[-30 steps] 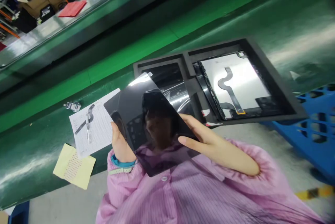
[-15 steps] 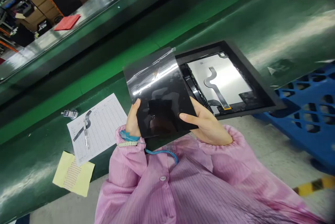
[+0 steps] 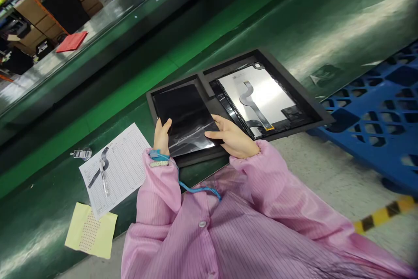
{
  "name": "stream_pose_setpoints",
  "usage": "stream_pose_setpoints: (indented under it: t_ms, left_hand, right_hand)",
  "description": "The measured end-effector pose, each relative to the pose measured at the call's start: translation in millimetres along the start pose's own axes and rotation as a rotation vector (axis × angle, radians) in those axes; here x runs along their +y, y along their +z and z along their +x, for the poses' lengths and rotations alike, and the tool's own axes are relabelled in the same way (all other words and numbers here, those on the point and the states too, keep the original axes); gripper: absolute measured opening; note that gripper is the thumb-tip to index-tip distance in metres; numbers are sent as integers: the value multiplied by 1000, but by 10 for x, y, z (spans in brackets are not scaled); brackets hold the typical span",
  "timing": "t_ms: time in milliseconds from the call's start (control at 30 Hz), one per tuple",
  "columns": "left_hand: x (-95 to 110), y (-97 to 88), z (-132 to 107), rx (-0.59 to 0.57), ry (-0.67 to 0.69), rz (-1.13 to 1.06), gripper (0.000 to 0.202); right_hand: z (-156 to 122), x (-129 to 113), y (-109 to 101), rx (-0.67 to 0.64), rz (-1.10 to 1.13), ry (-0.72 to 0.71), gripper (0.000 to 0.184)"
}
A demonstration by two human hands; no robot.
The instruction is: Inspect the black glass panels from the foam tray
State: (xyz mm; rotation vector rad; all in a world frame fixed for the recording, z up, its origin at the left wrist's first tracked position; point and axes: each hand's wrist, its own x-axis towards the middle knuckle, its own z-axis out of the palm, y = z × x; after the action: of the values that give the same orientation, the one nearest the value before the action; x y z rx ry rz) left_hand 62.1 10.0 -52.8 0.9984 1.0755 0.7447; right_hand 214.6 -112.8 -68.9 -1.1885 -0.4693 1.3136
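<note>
A glossy black screen panel (image 3: 187, 113), with a clear film along its near part, lies low over the left recess of a black foam tray (image 3: 204, 79). My left hand (image 3: 162, 136) grips the panel's left edge, thumb on the rim. On the opposite edge, my right hand (image 3: 233, 136) has its thumb on the top face, with the other fingers at the side and partly hidden. The tray's right recess holds an opened device with a silver plate (image 3: 264, 96). A dark flex cable (image 3: 256, 107) with a gold end runs across that plate.
Left on the green bench (image 3: 42, 196) lie a printed form (image 3: 122, 163) with a pen (image 3: 103, 179) and another flex cable (image 3: 94, 176), a yellow sheet (image 3: 91, 231) and a small clear item (image 3: 82, 153). A blue plastic pallet (image 3: 369, 118) stands at right. A blue coiled cord (image 3: 199, 189) hangs from my left wrist.
Both hands have lowered the screen panel from in front of the tray onto its left recess, tilting it flatter. The tray's left part has come into view.
</note>
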Motion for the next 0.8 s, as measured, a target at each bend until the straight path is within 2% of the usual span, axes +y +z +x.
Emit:
stream_pose_setpoints:
  t_ms: [100, 167, 233, 367, 533, 600, 667, 733, 800]
  left_hand:
    - [-32, 0, 38, 34, 118, 158, 55]
    - [-47, -1, 28, 79, 170, 253, 72]
    - [-49, 4, -10, 106, 210, 341, 80]
    - [-24, 17, -105, 91, 242, 469, 70]
    - [46, -3, -216, 42, 215, 529, 60]
    - [138, -6, -367, 31, 233, 527, 55]
    - [279, -18, -639, 4, 298, 473, 49]
    - [432, -73, -1010, -117, 373, 339, 42]
    - [534, -206, -1406, -276, 386, 174, 41]
  right_hand:
    - [67, 39, -6, 17, -1, -13, 61]
    - [90, 52, -3, 22, -6, -22, 55]
    - [104, 61, 1, 28, -10, -34, 52]
    - [102, 75, -7, 37, -23, -45, 53]
    - [71, 93, -39, 25, -86, -29, 59]
    - [76, 112, -41, 41, -142, -28, 60]
    - [97, 136, -39, 60, -224, -31, 59]
    - [132, 152, -39, 90, -339, -46, 58]
    - [172, 145, -41, 143, -490, -66, 58]
